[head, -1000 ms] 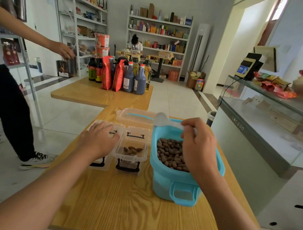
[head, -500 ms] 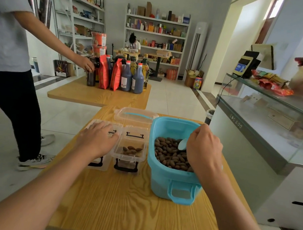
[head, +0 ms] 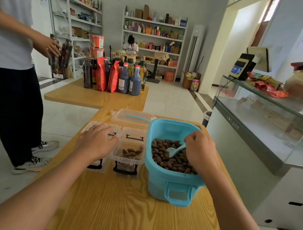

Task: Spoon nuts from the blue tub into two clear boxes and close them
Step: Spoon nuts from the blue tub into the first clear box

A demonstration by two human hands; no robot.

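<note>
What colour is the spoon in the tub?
Pale blue spoon, seen in the head view.

Bare desk (head: 129, 211) lies open before you, from the near edge up to the blue tub (head: 165, 185) and the two clear boxes (head: 129, 150). The tub's rim walls your right; a loose lid (head: 131, 117) lies behind the boxes, and a glass counter (head: 269, 127) flanks the desk's right.

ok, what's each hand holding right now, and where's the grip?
Right hand grips the spoon by its handle's upper end. Left hand holds nothing, resting flat on the left clear box.
</note>
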